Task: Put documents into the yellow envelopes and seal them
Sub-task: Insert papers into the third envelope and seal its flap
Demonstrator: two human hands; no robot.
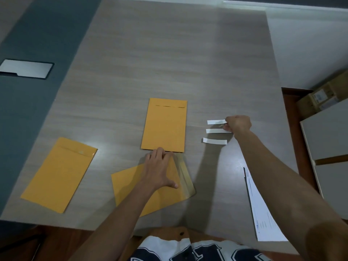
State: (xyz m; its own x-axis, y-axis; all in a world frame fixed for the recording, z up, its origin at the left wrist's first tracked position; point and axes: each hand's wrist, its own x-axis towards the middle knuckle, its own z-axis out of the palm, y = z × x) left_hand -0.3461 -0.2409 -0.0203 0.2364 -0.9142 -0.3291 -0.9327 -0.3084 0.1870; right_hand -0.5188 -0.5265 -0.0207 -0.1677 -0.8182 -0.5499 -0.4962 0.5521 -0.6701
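Observation:
Three yellow envelopes lie on the wooden table. One envelope (164,127) lies upright in the middle with its flap down. A second envelope (60,174) lies tilted at the left. The third envelope (131,189) lies near the front edge, its open flap (185,178) showing a shiny adhesive band. My left hand (160,170) rests flat on this third envelope, fingers straight. My right hand (238,124) is curled at the right ends of white backing strips; it pinches the top strip (216,122). Two more strips (216,131) (214,141) lie below it. White documents (261,213) lie at the right.
The table's right edge (282,110) runs beside cardboard boxes (323,97) and pale cabinets (327,134) on the floor. A grey panel with a metal plate (26,68) borders the table at the left.

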